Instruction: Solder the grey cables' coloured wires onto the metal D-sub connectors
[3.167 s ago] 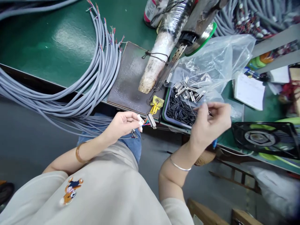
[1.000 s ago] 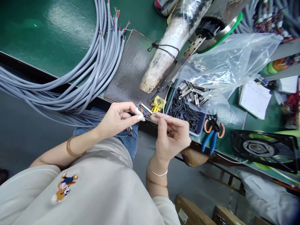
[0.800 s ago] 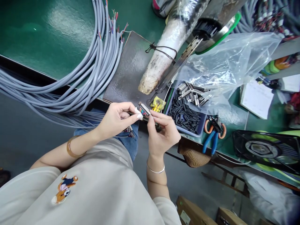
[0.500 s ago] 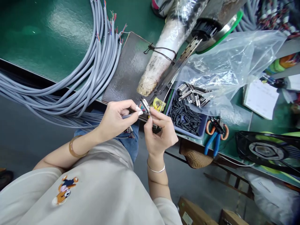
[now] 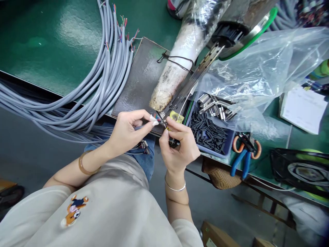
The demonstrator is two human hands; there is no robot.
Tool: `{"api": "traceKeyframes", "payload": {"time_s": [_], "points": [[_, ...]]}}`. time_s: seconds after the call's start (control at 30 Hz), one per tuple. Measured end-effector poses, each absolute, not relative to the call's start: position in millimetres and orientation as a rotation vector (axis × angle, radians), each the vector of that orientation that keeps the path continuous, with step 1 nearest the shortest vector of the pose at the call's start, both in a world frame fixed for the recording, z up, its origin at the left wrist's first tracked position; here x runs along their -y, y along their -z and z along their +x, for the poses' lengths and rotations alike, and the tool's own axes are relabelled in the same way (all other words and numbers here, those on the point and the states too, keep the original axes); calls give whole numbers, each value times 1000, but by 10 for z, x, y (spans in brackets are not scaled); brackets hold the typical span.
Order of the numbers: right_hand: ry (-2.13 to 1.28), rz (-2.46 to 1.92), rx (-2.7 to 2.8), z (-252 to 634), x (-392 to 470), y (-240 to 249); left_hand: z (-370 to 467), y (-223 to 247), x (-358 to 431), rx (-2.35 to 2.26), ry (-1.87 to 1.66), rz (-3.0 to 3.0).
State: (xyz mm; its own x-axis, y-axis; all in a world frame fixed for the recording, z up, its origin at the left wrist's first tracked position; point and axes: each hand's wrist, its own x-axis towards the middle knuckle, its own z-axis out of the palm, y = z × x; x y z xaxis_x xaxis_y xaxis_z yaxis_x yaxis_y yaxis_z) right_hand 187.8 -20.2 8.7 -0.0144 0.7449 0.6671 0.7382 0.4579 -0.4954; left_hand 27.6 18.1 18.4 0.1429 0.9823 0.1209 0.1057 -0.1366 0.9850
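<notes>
My left hand [image 5: 131, 130] is closed in a pinch on a grey cable [image 5: 139, 128], with white showing at its thumb and index tips. Fine coloured wires [image 5: 157, 117] fan out from the cable end to a metal D-sub connector [image 5: 161, 115], just under the tip of a white, plastic-wrapped soldering iron [image 5: 164, 85]. My right hand [image 5: 178, 142] is closed, thumb and index pinching a thin silvery solder wire [image 5: 165, 126] beside the connector. The fingers partly hide where wire and connector meet. Behind that hand lies a yellow sponge-like piece [image 5: 177, 117].
Bundled grey cables [image 5: 102, 85] run over the left table edge. On the right, a blue tray [image 5: 227, 147] holds black tubes [image 5: 205, 128] and loose connectors [image 5: 216, 104], partly under a clear bag [image 5: 269, 65]. Blue-and-orange cutters [image 5: 241, 161], a notepad [image 5: 302, 109] and a fan [image 5: 300, 169] lie further right.
The connector has shifted slightly down and tilted beneath the iron's tip. My right hand has moved a little right and down. The whole view has shifted slightly.
</notes>
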Motion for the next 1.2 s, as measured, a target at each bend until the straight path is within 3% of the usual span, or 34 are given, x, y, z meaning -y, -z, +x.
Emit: {"api": "traceKeyframes", "payload": {"time_s": [1.2], "points": [[131,-1294,1756,1834,123,-239,225,-298,-195,-1128,-1109,1455]]}}
